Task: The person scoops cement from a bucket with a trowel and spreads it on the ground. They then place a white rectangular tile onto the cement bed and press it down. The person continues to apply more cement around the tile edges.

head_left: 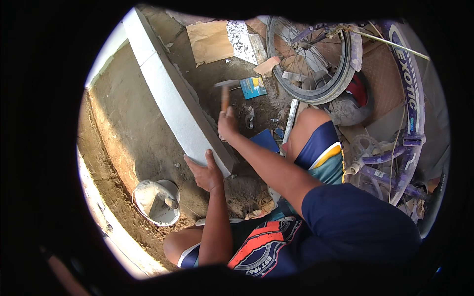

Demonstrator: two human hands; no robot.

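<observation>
Rough brown ground (pixel 247 190) lies underneath. The left hand (pixel 205 175) spreads its fingers against the near end of a long, smooth, pale slab (pixel 170 101) running toward eleven o'clock. At one o'clock from it, the right hand (pixel 227 126) clenches a wooden-handled hammer (pixel 225 101); at eight sits a round, grey-smeared bucket (pixel 170 187).

1. Purple bicycle frame (pixel 414 121): along right side.
2. Spoked wheel (pixel 271 54): grey tyre, upper right of centre.
3. Rounded grey-and-red object (pixel 345 112): partly hidden by the wheel.
4. Brown sheet (pixel 209 42): creased; black-and-white speckled sheet (pixel 239 42) adjoining its right edge.
5. Blue-and-yellow packet (pixel 254 88): lying flat, left of the wheel.
6. Dark blue flat piece (pixel 265 140): below the packet, partly covered.
</observation>
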